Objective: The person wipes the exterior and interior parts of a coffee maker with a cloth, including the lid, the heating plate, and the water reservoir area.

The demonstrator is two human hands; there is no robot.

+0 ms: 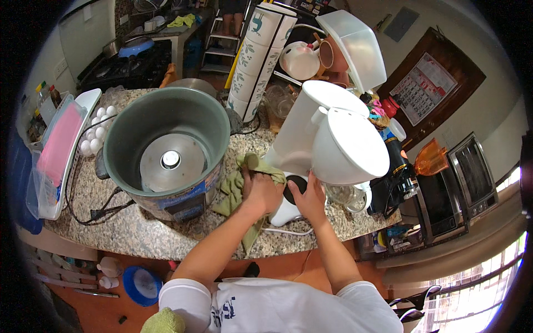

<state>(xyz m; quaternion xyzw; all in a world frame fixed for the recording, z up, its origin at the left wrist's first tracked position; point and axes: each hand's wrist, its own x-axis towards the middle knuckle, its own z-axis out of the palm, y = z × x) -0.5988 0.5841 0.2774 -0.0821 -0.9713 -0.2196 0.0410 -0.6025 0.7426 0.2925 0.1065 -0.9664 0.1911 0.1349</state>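
Note:
A white drip coffee maker [287,120] stands upright on the granite counter, its filter basket [349,145] swung out to the right. My left hand [264,191] presses a bunched green cloth [233,187] against the left side of the machine's base, beside the round black warming plate [295,189]. With thumb and fingers spread, my right hand [310,200] holds the machine at the plate's right side, below the basket. The index fingertip reaches the basket's underside; whether it touches is unclear. Behind this hand a glass carafe [343,193] is partly hidden.
Left of the cloth stands a large electric cooker body [166,145] without its inner pot, its cord [100,214] lying alongside. White eggs [98,133] and a white dish rack [87,104] are farther left. A stacked container tower [254,66] rises behind. Someone's legs [232,24] show on a stepladder.

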